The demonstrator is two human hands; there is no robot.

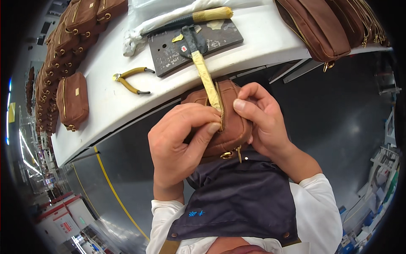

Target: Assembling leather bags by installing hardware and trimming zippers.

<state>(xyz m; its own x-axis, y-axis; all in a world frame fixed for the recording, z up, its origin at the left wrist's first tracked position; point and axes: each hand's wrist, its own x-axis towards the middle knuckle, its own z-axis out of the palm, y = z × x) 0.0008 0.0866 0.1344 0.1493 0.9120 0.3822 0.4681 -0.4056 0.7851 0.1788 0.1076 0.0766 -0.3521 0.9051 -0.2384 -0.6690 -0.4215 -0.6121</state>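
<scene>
A small brown leather bag (234,129) sits between my hands at the table's front edge, with a brass ring and zip pull hanging on its near side. Into its zipped opening runs a bar (203,74) wrapped in yellow tape, fixed to a dark plate (169,59) on the table. My left hand (175,137) is closed, thumb and forefinger pinching the brass zip edge (222,114) beside the bar's end. On the opposite side, my right hand (268,118) grips the bag's leather, thumb and forefinger on top. Its lower fingers are partly hidden.
Yellow-handled pliers (134,80) lie left of the plate on the white table (105,106). Behind them rests a tool with a taped handle (211,15). Similar bags (63,38) are piled at far left, one bag (75,99) standing apart. A larger bag (321,29) lies at upper right.
</scene>
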